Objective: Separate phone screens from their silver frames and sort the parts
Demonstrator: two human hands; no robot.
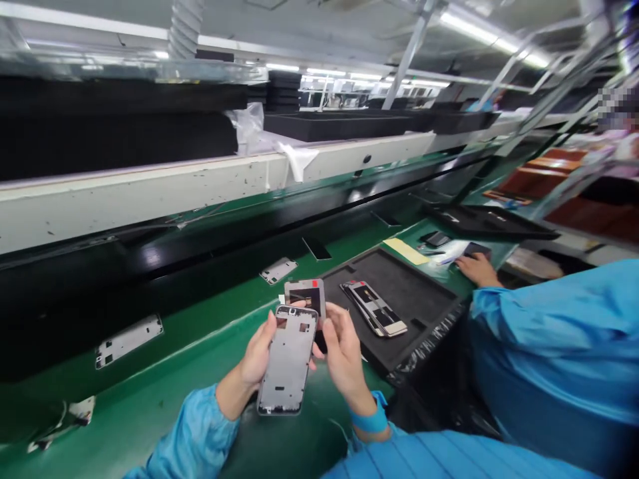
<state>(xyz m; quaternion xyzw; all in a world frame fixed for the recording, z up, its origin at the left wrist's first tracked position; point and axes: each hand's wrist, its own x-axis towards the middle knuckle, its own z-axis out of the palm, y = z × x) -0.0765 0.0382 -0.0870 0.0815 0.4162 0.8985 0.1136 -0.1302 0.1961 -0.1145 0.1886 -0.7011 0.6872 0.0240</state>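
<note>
Phone frame (285,359) is above the green bench (200,392), long axis running away from the wearer, leaning slightly right, square-cutout end farthest. Left hand (256,352) grips its left edge; right hand (344,352) grasps a panel (304,287) behind it.

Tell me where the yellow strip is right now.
In the head view, the yellow strip lies right of centre, just beyond the black tray and left of the co-worker's hand.
</note>
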